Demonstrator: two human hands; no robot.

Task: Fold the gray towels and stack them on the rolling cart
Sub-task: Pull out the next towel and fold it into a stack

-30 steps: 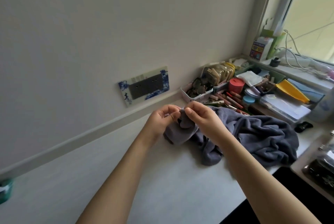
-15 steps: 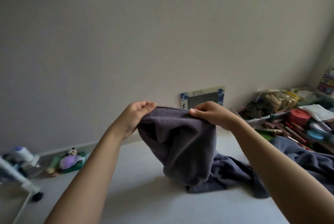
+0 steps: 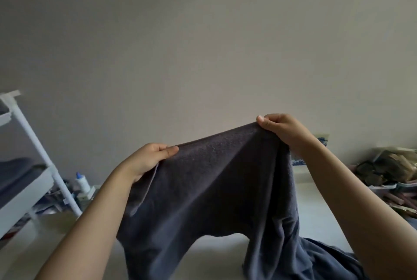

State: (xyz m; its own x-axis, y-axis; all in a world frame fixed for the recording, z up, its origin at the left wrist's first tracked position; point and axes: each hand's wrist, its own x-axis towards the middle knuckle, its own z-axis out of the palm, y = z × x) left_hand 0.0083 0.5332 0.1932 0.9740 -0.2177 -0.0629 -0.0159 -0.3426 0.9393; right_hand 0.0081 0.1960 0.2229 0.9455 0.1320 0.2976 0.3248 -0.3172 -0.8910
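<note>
A dark gray towel (image 3: 212,189) hangs spread in the air above the white table (image 3: 320,221). My left hand (image 3: 146,160) pinches its top edge at the left. My right hand (image 3: 282,130) pinches the top edge at the right, held higher. The towel's lower part drapes down to the table, and more gray cloth (image 3: 327,259) lies bunched at the lower right. The white rolling cart (image 3: 33,144) stands at the far left, with folded gray towels (image 3: 15,171) on one of its shelves.
A small white bottle with a blue cap (image 3: 81,181) stands by the wall near the cart. Bins of small cluttered items (image 3: 388,169) crowd the right end of the table. A plain wall fills the background.
Both hands have lifted the towel off the pile and drawn apart, stretching its top edge wide. The view has swung left, so the cart is now in sight.
</note>
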